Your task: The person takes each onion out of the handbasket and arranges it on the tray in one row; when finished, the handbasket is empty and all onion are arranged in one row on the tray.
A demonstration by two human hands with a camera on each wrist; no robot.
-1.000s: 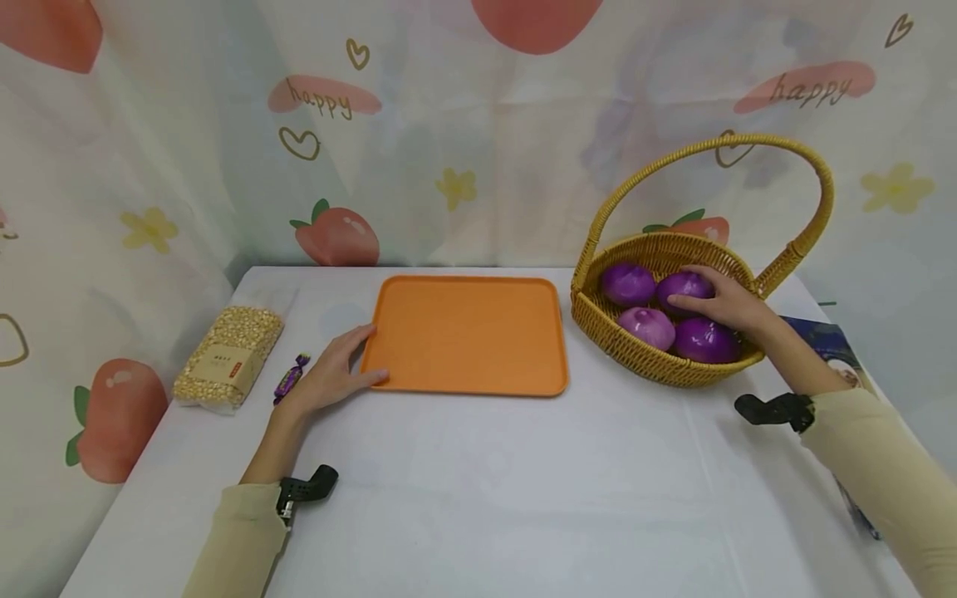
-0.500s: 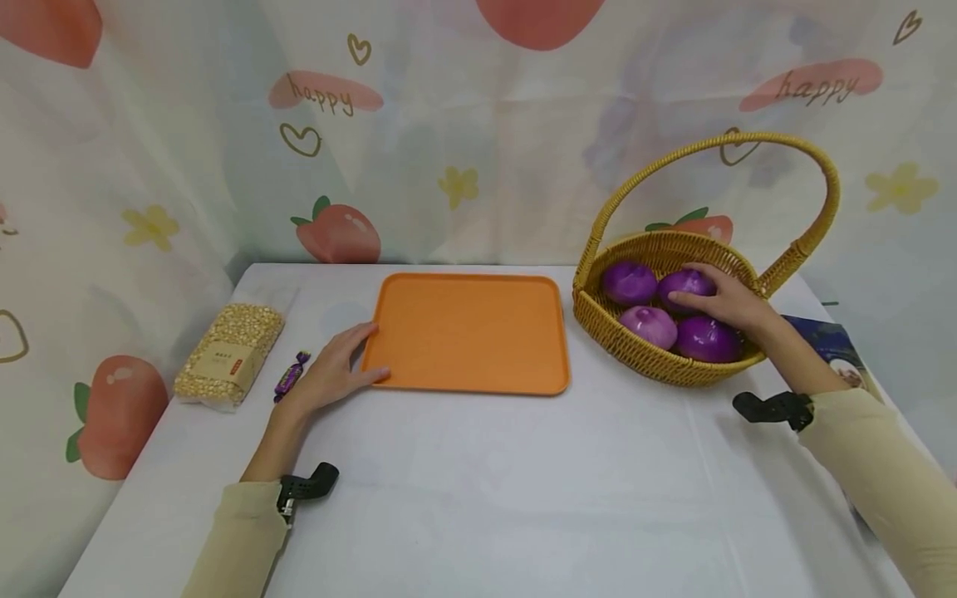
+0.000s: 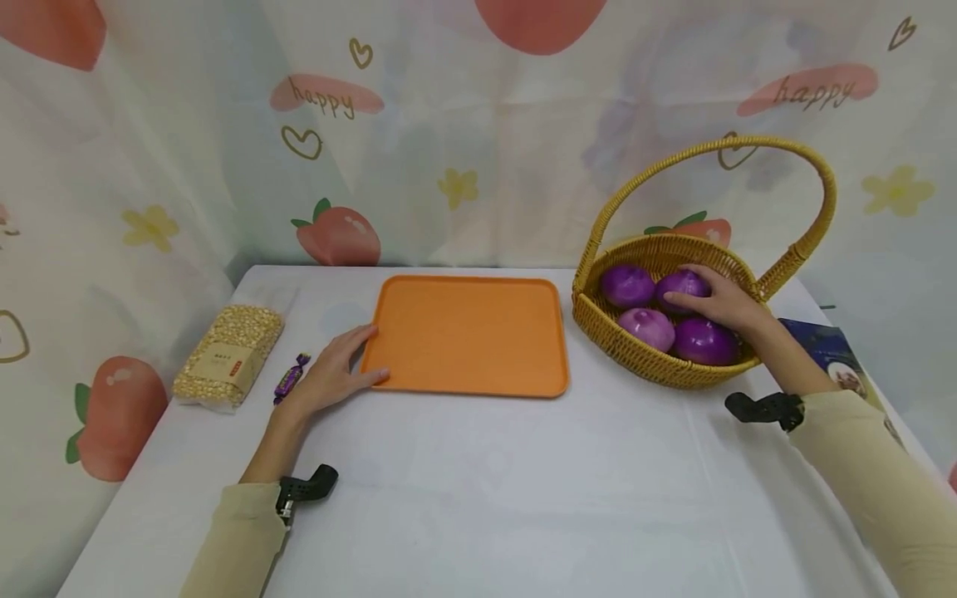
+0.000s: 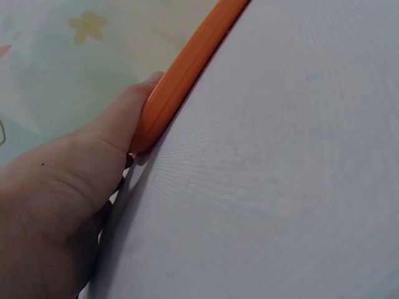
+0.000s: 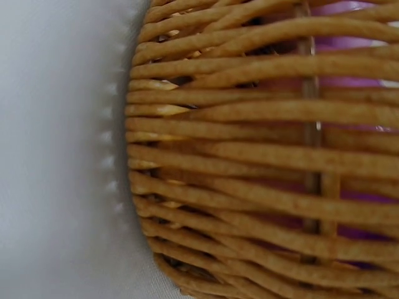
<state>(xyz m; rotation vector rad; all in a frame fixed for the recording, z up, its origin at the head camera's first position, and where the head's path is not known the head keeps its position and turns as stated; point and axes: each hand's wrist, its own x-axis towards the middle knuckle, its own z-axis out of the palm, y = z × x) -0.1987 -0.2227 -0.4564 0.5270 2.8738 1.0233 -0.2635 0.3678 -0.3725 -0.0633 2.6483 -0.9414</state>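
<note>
In the head view, my left hand (image 3: 336,375) holds the left side of an orange tray (image 3: 467,336), the thumb over its front left corner. The left wrist view shows the thumb (image 4: 121,115) against the tray's rim (image 4: 181,81); the other fingers are mostly hidden. My right hand (image 3: 723,301) reaches into a wicker basket (image 3: 635,359) and grips a purple onion (image 3: 679,288) at the back right. Other onions lie around it: a dark one (image 3: 626,286), a paler one (image 3: 646,330) and another dark one (image 3: 704,341). Only the basket's woven wall (image 5: 249,143) fills most of the right wrist view.
A bag of yellow kernels (image 3: 230,357) lies at the table's left, with a purple wrapped candy (image 3: 292,379) beside my left hand. The basket's tall handle (image 3: 736,143) arches over the onions. A dark printed item (image 3: 822,349) lies under my right forearm. Patterned cloth hangs behind.
My right wrist and forearm have shifted slightly left, while the hand stays on the same onion in the basket. The left hand and tray have not visibly moved.
</note>
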